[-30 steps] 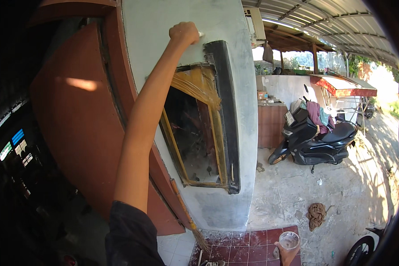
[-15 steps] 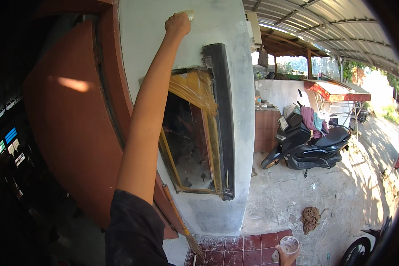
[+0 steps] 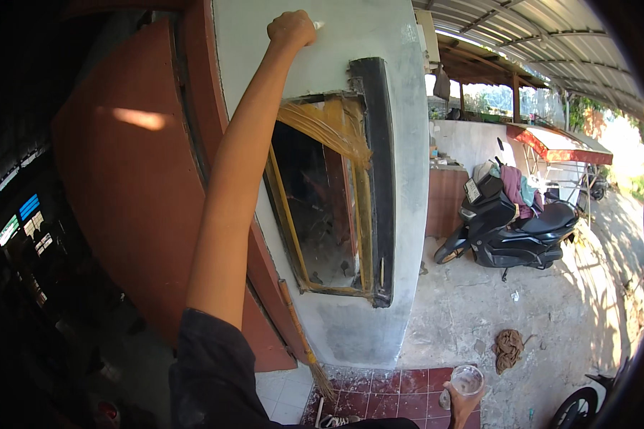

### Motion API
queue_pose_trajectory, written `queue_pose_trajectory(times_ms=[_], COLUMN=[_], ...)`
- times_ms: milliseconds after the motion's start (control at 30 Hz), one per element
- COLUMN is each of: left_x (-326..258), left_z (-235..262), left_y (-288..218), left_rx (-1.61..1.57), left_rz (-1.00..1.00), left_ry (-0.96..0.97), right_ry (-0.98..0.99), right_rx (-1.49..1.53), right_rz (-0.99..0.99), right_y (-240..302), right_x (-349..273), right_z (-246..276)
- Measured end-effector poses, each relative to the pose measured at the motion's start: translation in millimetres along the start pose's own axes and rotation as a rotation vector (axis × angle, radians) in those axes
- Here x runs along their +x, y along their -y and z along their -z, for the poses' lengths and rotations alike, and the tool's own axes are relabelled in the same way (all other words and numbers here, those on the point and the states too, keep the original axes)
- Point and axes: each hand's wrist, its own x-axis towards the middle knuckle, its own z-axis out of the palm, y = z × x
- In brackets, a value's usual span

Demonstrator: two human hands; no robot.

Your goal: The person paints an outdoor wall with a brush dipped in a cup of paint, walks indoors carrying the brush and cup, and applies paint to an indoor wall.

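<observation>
— Head view first: where is the raised hand?

— The left hand point(image 3: 291, 28) is stretched high up, arm nearly straight, fist pressed against the pale grey plastered wall point(image 3: 350, 28) above the window opening point(image 3: 322, 214). The fingers are curled tight around a small pale object point(image 3: 317, 25); only its tip shows past the knuckles, touching the wall. I cannot tell what it is.

— And the other hand?

— The right hand point(image 3: 461, 404) sits low at the bottom edge, fingers wrapped around a clear plastic cup point(image 3: 467, 381), held upright over the red tiled floor point(image 3: 379, 393).

— What does the window look like?

— A yellow wooden frame point(image 3: 288, 214) set in the wall, with a dark vertical strip point(image 3: 379, 179) along its right side. A torn yellowish sheet point(image 3: 336, 125) hangs across the top corner. Rubble lies on the sill inside.

— Anything against the wall?

— A broom point(image 3: 304, 343) leans there, its handle running up beside the frame and its bristles down by the tiles. To the left stands a reddish-brown door point(image 3: 129, 214).

— Further off?

— A black scooter point(image 3: 511, 229) is parked on the concrete yard, clothes draped over its seat. A brown rag point(image 3: 508, 348) lies on the ground between it and the cup. A corrugated metal roof point(image 3: 537, 43) covers the yard.
</observation>
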Motion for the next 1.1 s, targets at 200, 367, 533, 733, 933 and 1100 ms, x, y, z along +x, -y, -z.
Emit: queue_pose_trajectory(times_ms=[200, 367, 533, 733, 933, 1100], left_x=[48.8, 47.8, 8.6, -25.7, -20.0, 18.8], left_z=[-1.1, -37.6, -55.2, -43.5, -10.0, -14.1], left_y=[7.4, 1.7, -9.5, -1.6, 39.8, 15.9], left_rx=[-0.101, -0.134, -0.113, 0.102, -0.19, -1.109], left_rz=[-0.019, 0.006, -0.042, -0.174, -0.052, -0.088], left_ry=[-0.069, -0.091, -0.081, 0.214, 0.104, 0.108], right_ry=[-0.063, -0.069, 0.083, 0.094, 0.143, 0.094], right_rx=[0.007, -0.11, 0.014, -0.021, -0.01, 0.012], right_rz=[-0.161, 0.052, -0.398, -0.065, -0.014, -0.004], right_y=[36.7, -8.3, -72.6, -2.6, 1.6, 0.8], right_x=[-19.9, -29.4, -19.8, -5.8, -7.4, -7.0], right_z=[9.4, 22.8, 42.1, -1.4, -18.8, -12.0])
